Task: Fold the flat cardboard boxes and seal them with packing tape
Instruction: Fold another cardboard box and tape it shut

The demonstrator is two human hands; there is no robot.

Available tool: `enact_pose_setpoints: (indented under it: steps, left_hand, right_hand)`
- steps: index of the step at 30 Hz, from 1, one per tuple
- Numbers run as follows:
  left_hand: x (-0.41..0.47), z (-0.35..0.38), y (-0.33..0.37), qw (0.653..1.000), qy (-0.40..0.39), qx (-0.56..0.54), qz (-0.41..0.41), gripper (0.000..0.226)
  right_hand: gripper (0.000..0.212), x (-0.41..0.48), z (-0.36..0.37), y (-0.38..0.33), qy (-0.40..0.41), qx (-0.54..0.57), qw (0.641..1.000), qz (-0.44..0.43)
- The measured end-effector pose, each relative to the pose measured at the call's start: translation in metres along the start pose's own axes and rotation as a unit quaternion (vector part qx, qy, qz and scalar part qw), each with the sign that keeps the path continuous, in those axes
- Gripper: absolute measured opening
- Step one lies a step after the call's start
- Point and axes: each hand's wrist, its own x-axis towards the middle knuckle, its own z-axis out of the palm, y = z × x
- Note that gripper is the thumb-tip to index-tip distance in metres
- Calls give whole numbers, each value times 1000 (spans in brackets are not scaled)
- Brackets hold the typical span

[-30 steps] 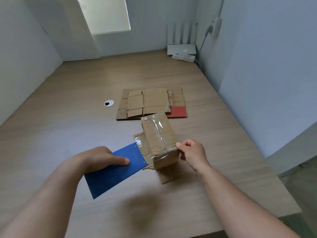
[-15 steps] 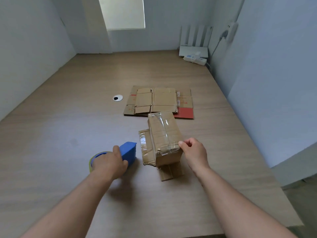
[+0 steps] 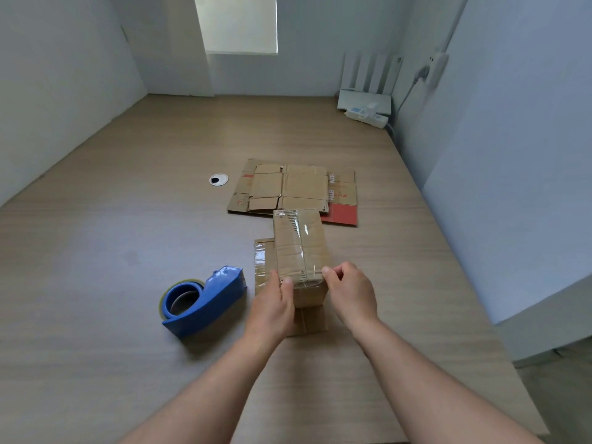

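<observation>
Left hand now off the blue tape dispenser, fingers gripping the taped box at its near-left corner, right hand pinching the near-right corner.

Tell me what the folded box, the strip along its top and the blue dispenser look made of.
Folded box: brown cardboard, likely corrugated, matte, with creased faces. Tape strip: clear plastic film, glossy; it throws a white glare. Dispenser: probably moulded plastic, blue, smooth with a soft sheen.
</observation>
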Motion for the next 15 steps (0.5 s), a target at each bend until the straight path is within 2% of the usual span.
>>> enact_pose_setpoints:
  steps: [6,8,11,13,15]
  left_hand:
    - [21,8,2,996,-2,57,-71,62]
    - [25,10,-3,993,13,88,-76,64]
    - [26,13,-8,990,47,120,-62,64]
    - [26,13,-9,990,62,107,-72,65]
    - [25,8,-7,994,42,65,-82,66]
  right_hand:
    - [72,-2,8,-15,-8,-96,995,8]
    - [67,-2,10,-14,-17,-90,996,-7]
    - [38,7,7,-6,-37,-19,998,-40]
    - [37,12,1,1,-39,17,998,-49]
    - [39,15,-6,9,-52,30,996,-64]
